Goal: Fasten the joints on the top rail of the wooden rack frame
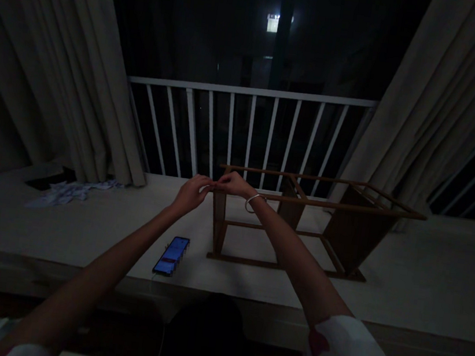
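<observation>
A brown wooden shelf rack lies on its side on the white window ledge. At its upper left corner, my left hand and my right hand meet with their fingertips pinched together. Whatever the fingertips hold is too small and dark to make out. My right hand wears a bangle at the wrist and is beside the end of the rack's upper rail. Below my left forearm and hand, a phone with a lit screen lies on the ledge.
White railings and a dark window stand behind the ledge. Curtains hang on the left and right. Crumpled white paper or plastic lies at the far left. A thin cable runs down from the phone.
</observation>
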{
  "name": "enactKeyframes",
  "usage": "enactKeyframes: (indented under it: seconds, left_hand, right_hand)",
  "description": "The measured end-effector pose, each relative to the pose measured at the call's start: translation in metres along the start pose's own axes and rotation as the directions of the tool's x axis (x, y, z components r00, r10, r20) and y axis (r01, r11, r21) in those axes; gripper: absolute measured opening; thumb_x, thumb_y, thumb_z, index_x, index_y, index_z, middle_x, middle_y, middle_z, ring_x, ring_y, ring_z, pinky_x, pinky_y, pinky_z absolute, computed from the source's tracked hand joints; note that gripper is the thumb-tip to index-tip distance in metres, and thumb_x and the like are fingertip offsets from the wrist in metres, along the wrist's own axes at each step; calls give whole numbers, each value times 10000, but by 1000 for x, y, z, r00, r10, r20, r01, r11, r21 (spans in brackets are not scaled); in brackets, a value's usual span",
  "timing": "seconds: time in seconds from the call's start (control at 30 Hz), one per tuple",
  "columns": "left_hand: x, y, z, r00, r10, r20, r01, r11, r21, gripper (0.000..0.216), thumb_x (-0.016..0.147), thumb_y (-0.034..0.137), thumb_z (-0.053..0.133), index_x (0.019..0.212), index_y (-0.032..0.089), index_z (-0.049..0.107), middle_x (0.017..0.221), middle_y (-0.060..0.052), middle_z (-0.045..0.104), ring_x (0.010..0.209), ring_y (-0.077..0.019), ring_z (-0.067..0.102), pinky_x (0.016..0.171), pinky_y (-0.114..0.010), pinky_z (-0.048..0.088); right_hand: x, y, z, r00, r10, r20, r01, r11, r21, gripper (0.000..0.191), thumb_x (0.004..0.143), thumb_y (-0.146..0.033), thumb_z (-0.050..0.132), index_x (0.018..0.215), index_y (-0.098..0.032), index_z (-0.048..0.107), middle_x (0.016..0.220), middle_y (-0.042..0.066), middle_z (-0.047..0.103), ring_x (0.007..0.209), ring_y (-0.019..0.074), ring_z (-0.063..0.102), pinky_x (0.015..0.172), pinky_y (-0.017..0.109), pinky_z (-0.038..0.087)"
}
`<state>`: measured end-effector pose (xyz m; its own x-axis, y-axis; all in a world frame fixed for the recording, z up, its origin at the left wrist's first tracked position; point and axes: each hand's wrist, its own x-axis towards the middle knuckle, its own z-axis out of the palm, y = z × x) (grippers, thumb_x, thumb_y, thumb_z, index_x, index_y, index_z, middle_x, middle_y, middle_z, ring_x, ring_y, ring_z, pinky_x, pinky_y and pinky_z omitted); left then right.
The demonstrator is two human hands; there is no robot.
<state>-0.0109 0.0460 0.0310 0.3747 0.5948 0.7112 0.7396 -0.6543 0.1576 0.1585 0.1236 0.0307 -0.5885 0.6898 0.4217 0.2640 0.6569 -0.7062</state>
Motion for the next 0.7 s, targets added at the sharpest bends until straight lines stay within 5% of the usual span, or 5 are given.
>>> enactKeyframes:
  seconds: [0.7]
  left_hand:
    - [10,5,0,995,36,98,-42,997,64,202,786,256,423,892,195,582,874,-55,588,882,-173,499,753,-305,392]
  right_hand:
    - [-4,-1,-3,998,57,5,-57,998,10,336,603,-353,585,747,-56,648,597,5,549,549,72,432,514,183,326]
